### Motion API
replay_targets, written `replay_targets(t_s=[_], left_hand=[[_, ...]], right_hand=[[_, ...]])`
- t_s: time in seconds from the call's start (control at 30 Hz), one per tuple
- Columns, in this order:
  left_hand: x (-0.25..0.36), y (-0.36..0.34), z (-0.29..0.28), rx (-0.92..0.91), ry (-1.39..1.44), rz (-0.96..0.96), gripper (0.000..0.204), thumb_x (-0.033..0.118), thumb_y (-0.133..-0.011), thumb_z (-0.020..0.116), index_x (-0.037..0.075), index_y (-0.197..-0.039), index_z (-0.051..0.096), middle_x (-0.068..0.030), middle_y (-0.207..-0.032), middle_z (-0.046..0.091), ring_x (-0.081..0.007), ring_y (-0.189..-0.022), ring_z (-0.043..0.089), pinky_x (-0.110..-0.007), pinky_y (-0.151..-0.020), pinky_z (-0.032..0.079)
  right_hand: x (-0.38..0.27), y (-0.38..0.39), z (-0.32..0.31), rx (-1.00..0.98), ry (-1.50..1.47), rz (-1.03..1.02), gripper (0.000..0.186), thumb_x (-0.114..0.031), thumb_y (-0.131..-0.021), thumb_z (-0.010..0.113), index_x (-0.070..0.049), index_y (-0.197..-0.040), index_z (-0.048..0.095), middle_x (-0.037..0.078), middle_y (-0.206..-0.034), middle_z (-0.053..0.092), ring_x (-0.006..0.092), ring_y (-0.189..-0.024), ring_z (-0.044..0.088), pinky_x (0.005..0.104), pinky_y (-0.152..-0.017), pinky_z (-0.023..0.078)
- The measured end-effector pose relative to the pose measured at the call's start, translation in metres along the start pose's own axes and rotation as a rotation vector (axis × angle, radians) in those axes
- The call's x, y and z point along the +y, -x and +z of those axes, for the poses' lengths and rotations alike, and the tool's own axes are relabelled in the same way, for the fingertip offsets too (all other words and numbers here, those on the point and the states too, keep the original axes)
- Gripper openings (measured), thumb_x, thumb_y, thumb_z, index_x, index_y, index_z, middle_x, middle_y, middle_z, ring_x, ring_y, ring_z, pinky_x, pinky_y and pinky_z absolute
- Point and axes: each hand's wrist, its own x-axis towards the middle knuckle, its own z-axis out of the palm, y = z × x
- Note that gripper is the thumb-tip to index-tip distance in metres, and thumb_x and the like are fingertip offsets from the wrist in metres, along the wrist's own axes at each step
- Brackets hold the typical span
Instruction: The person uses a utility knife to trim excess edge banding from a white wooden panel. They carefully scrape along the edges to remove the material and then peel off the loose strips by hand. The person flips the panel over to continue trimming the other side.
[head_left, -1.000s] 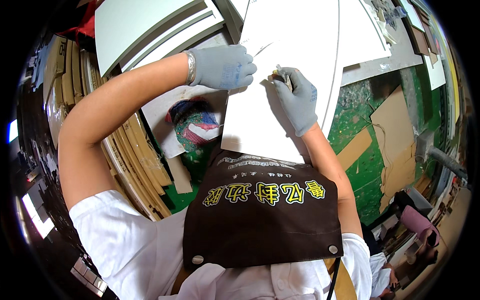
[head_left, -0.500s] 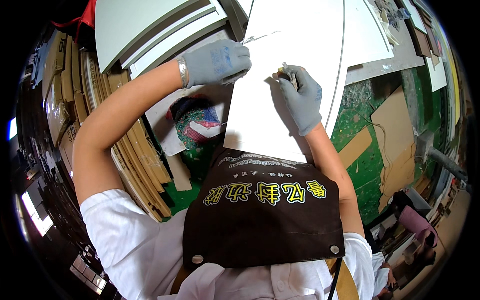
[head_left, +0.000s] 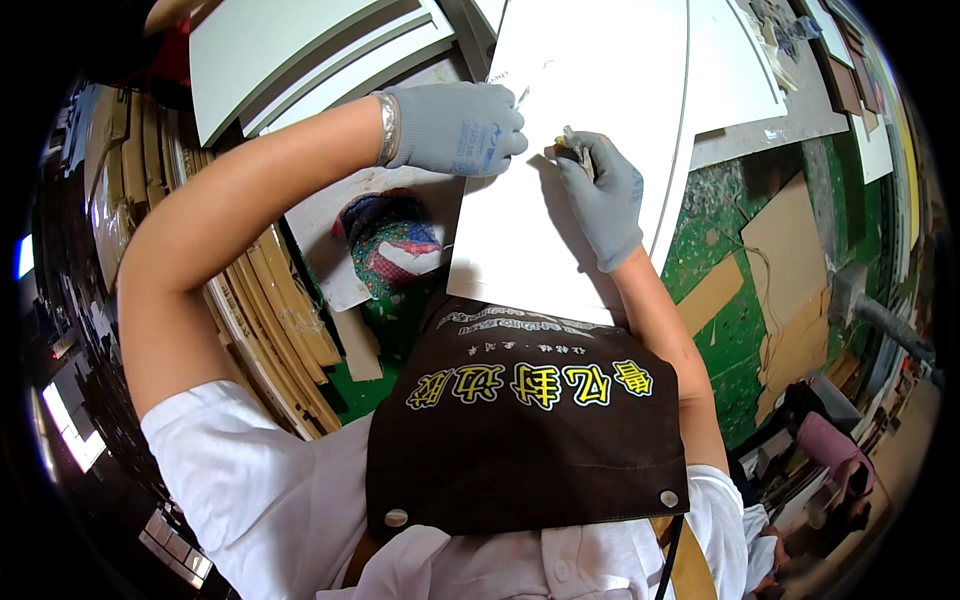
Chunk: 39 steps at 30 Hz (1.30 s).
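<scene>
A long white panel point(head_left: 560, 240) lies in front of me, its near end against my dark apron. My left hand point(head_left: 458, 130), in a grey glove, is closed over the panel's left edge, and its curled fingers hide whatever may be in them. Just beyond those fingers is a thin, wispy strip point(head_left: 522, 95), too faint to name. Above the panel's right half, my gloved right hand point(head_left: 605, 195) is closed around a small object point(head_left: 572, 148) with a yellowish part and a crumpled grey covering. Its kind is not clear.
Curved-edge white panels point(head_left: 290, 50) are at the far left. Stacked cardboard point(head_left: 270, 320) stands along my left side. A bundle of patterned cloth point(head_left: 395, 245) lies beside the panel. Flat cardboard point(head_left: 785, 270) covers part of the green floor at right.
My left hand has moved right and slightly nearer, further over the panel, still closed. My right hand stays in place. Part of another person's arm has come into view at the far left.
</scene>
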Motion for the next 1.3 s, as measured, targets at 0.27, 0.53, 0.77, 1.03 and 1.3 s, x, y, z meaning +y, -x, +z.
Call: replay_targets(t_s=[0.27, 0.53, 0.77, 1.03, 1.3], left_hand=[[-0.011, -0.003, 0.003, 0.12, -0.026, 0.189, 0.01, 0.02, -0.089, 0.059, 0.011, -0.084, 0.06, -0.0027, -0.082, 0.058, -0.0186, -0.082, 0.057, -0.035, -0.099, 0.045], [-0.011, 0.015, 0.025, 0.427, 0.149, -0.003, 0.015, 0.019, -0.079, 0.063, 0.014, -0.088, 0.054, -0.0044, -0.088, 0.055, -0.0235, -0.086, 0.054, -0.038, -0.087, 0.045], [0.001, 0.023, 0.042, 0.588, 0.33, -0.154, 0.017, 0.015, -0.08, 0.068, 0.014, -0.092, 0.056, -0.0063, -0.092, 0.055, -0.0268, -0.087, 0.053, -0.038, -0.082, 0.045], [0.013, 0.025, 0.055, 0.691, 0.412, -0.278, 0.02, 0.013, -0.078, 0.067, 0.014, -0.094, 0.056, -0.0081, -0.095, 0.055, -0.0288, -0.093, 0.054, -0.04, -0.085, 0.045], [0.019, 0.025, 0.067, 0.749, 0.455, -0.353, 0.016, 0.014, -0.08, 0.065, 0.009, -0.095, 0.059, -0.0124, -0.102, 0.056, -0.0383, -0.114, 0.05, -0.047, -0.101, 0.041]], right_hand=[[-0.004, 0.0, -0.001, 0.004, -0.048, 0.024, 0.015, -0.014, -0.084, 0.067, -0.002, -0.095, 0.066, 0.014, -0.086, 0.066, 0.0273, -0.073, 0.064, 0.0347, -0.068, 0.051], [0.001, 0.001, -0.001, -0.005, 0.11, -0.158, 0.015, -0.014, -0.083, 0.071, -0.005, -0.094, 0.066, 0.01, -0.092, 0.065, 0.0268, -0.076, 0.063, 0.0352, -0.067, 0.052], [0.003, 0.001, -0.003, -0.007, 0.148, -0.218, 0.016, -0.014, -0.082, 0.073, -0.006, -0.094, 0.067, 0.008, -0.094, 0.065, 0.0262, -0.077, 0.063, 0.0346, -0.068, 0.052], [-0.015, 0.0, -0.005, -0.082, -0.105, 0.126, 0.017, -0.017, -0.09, 0.065, -0.002, -0.097, 0.066, 0.008, -0.075, 0.063, 0.0167, -0.065, 0.06, 0.0313, -0.06, 0.05], [-0.038, -0.005, 0.03, -0.38, -0.055, 0.185, 0.032, -0.031, -0.092, 0.056, -0.001, -0.095, 0.066, 0.016, -0.071, 0.064, 0.0304, -0.069, 0.065, 0.0405, -0.068, 0.049]])
